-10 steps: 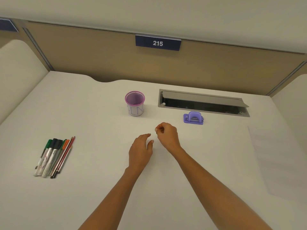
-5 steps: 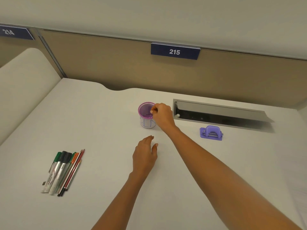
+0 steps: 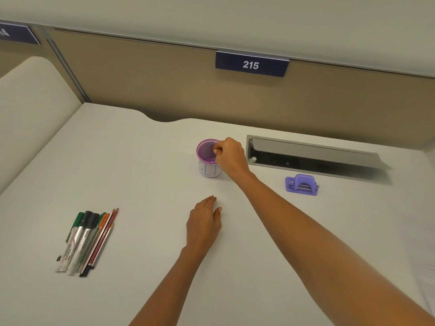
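Head view: right hand [image 3: 231, 158] pinched, cannot tell on what, purple cup [image 3: 208, 170] just beneath; left hand [image 3: 203, 222] lies flat, nearer

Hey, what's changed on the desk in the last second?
The right hand, fingers pinched, moved from beside the left hand forward to the rim of the purple cup. The left hand stays on the desk; cup, pens and punch have not moved.
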The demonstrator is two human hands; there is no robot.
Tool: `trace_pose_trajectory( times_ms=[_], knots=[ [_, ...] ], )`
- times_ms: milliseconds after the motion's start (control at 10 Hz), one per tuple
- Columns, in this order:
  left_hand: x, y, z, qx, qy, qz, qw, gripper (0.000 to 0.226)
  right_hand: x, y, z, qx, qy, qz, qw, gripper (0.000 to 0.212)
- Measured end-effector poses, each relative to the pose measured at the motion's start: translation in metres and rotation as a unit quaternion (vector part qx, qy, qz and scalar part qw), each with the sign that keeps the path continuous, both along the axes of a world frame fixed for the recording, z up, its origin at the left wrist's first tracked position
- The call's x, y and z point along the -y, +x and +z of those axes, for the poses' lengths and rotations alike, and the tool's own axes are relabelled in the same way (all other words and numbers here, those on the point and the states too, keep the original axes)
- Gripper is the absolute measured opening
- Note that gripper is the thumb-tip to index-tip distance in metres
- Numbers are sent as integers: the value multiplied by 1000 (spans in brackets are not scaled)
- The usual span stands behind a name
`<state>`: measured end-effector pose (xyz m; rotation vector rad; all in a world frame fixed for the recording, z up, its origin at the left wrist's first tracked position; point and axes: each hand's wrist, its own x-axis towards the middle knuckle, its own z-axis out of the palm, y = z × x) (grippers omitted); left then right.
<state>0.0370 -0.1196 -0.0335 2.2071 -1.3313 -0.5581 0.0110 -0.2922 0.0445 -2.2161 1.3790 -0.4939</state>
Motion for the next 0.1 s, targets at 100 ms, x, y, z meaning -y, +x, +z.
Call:
trace_pose_trajectory(
  times_ms=[100],
  knots=[
    [1,-2,2,6,-12,0,1000,44,-6,-5,2,17,-10,-5,1000,21]
  ],
)
